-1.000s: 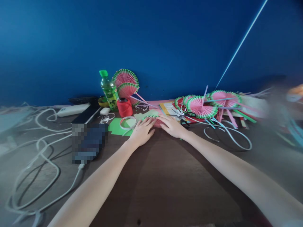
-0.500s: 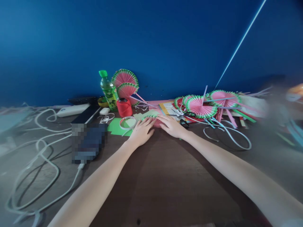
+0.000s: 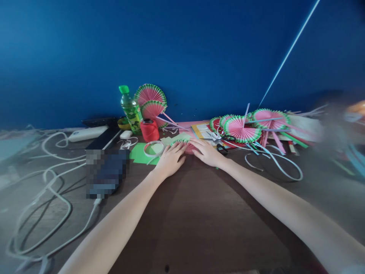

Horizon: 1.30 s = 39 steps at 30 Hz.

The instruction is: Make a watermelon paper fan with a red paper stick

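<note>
On the table in front of me lies a pleated paper fan piece (image 3: 189, 149), pink with a green edge, partly covered by my fingers. My left hand (image 3: 171, 160) rests palm down on its left side, fingers stretched out. From the other side my right hand (image 3: 208, 153) also lies flat on the pink paper, its fingers extended towards the left hand. A roll of clear tape (image 3: 153, 155) sits on green paper (image 3: 138, 153) left of my left hand. Scissors with black handles (image 3: 222, 149) lie just beyond my right hand.
Behind the tape stand a red spool (image 3: 150, 131) and a green-capped bottle (image 3: 129, 110), beside pleated fans (image 3: 154, 108). More watermelon-coloured fans (image 3: 242, 130) and loose strips (image 3: 289, 176) lie at right. A pixelated phone (image 3: 108, 175) with a white cable (image 3: 68, 207) occupies the left.
</note>
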Motion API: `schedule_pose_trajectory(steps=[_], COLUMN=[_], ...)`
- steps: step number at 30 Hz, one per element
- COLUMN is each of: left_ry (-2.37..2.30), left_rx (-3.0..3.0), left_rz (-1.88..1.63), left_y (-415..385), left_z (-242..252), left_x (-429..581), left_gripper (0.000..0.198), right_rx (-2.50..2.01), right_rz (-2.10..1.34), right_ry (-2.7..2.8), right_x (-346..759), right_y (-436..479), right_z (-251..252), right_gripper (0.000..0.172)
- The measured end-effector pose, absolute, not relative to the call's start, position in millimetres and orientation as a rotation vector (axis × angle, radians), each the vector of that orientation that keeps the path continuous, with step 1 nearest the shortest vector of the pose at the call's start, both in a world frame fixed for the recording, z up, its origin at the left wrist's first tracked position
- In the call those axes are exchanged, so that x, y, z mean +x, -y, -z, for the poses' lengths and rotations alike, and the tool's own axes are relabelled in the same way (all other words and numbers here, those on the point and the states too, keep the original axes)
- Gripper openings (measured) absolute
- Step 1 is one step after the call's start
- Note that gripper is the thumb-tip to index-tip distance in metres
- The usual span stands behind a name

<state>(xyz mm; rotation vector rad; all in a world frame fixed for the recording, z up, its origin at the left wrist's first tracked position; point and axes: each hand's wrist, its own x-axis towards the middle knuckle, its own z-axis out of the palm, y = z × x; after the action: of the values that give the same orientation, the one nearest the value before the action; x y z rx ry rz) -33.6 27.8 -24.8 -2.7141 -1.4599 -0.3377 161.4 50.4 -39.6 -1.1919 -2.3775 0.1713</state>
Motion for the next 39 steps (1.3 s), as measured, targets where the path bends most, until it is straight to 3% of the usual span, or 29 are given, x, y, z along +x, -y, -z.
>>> schedule_pose_trajectory(steps=[25,30,33,37,39], left_ry=[1.469,1.551,1.639,1.969,2.043], left_rx=[-2.73,-2.78,-2.67,-2.435,-2.422], left_rz=[0.364,0.688,0.891,0.627,0.389], left_y=[-28,-31,-37,-44,-46], left_z=[27,21,10,-5,-10], left_x=[-33,-38,-45,-62,-72], left_gripper=[0.05,0.051,0.036,0.023,0.028], right_rx=[-1.198,-1.219,-1.283,-1.325,-1.304], right_rz=[-0.135,-0.043,0.028,0.085,0.089], right_ry=[2.38,2.359,2.298,2.249,2.268], right_x=[162,163,165,165,165], right_y=[-51,-50,-48,-45,-43], right_z=[41,41,39,36,35], right_gripper=[0.048,0.045,0.044,0.041,0.042])
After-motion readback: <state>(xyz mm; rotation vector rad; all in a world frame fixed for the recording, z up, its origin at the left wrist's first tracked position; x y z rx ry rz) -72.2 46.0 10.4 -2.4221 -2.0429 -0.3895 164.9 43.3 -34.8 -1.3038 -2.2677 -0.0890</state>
